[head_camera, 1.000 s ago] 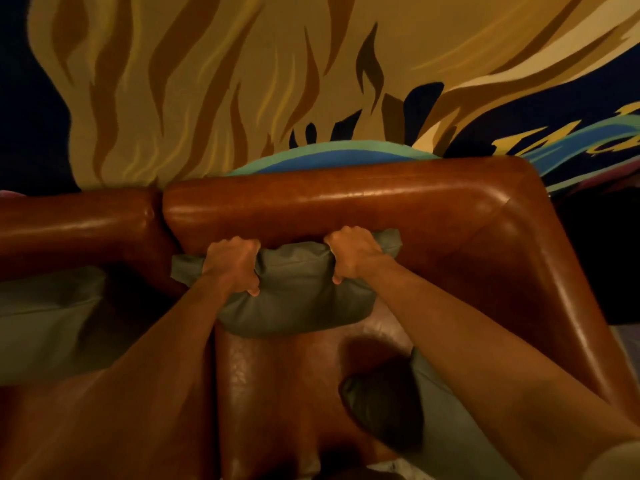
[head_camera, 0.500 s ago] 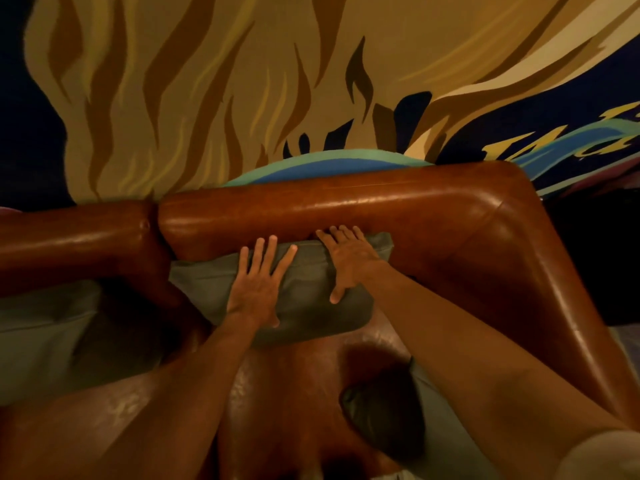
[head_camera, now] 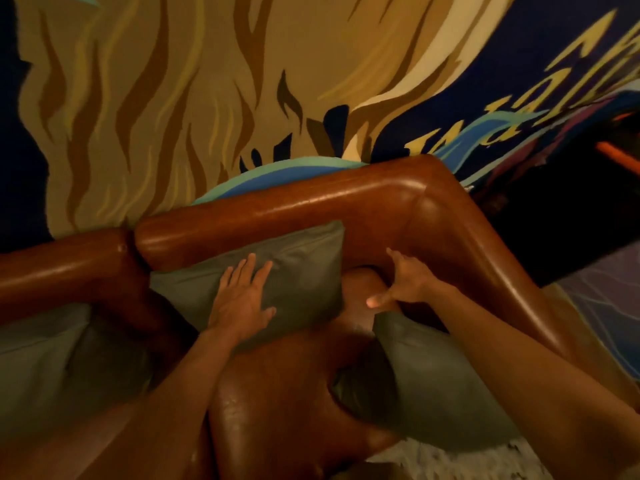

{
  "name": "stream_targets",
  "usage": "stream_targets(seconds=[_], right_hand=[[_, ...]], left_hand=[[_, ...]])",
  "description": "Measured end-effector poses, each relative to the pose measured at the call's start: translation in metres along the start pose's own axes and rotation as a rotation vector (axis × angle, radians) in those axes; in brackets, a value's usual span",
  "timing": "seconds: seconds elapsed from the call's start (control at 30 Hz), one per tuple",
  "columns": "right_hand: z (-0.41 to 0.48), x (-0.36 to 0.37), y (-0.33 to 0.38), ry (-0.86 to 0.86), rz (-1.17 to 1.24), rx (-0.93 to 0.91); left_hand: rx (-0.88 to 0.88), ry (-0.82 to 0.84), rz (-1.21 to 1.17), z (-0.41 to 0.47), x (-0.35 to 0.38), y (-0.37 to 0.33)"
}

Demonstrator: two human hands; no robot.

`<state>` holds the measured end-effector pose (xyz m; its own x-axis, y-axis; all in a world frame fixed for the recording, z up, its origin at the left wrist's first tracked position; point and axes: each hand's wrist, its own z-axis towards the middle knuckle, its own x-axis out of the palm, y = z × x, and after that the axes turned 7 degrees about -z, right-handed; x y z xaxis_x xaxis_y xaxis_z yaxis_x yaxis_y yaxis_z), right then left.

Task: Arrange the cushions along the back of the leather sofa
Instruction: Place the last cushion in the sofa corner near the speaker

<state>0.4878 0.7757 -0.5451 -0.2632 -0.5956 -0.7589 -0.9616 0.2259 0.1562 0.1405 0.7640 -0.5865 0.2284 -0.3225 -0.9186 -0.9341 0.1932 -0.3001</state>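
A grey-green cushion leans upright against the brown leather sofa back. My left hand lies flat on its front, fingers spread. My right hand is off that cushion, open, in the gap by the sofa corner, its thumb just above the top edge of a second grey-green cushion that lies against the right armrest. A third grey-green cushion rests on the left seat section.
A painted wall mural in tan, yellow and dark blue rises right behind the sofa. A seam splits the backrest into two sections. Pale patterned floor shows at the bottom right.
Both hands let go of the cushion's top edge and flattened on it. The right hand has since moved right, off the cushion, toward the second cushion. The view shifted left and tilted.
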Motion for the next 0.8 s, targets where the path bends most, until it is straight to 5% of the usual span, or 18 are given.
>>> stream_targets(seconds=[0.2, 0.5, 0.8], right_hand=[[-0.102, 0.052, -0.073, 0.097, 0.183, 0.076], [-0.207, 0.113, -0.205, -0.085, -0.181, 0.314], [-0.24, 0.133, -0.286, -0.136, 0.102, 0.433]], left_hand=[[0.066, 0.03, -0.183, -0.051, -0.002, -0.066], [0.186, 0.232, -0.164, -0.118, 0.04, -0.151], [0.249, 0.307, -0.037, -0.12, 0.073, -0.247]])
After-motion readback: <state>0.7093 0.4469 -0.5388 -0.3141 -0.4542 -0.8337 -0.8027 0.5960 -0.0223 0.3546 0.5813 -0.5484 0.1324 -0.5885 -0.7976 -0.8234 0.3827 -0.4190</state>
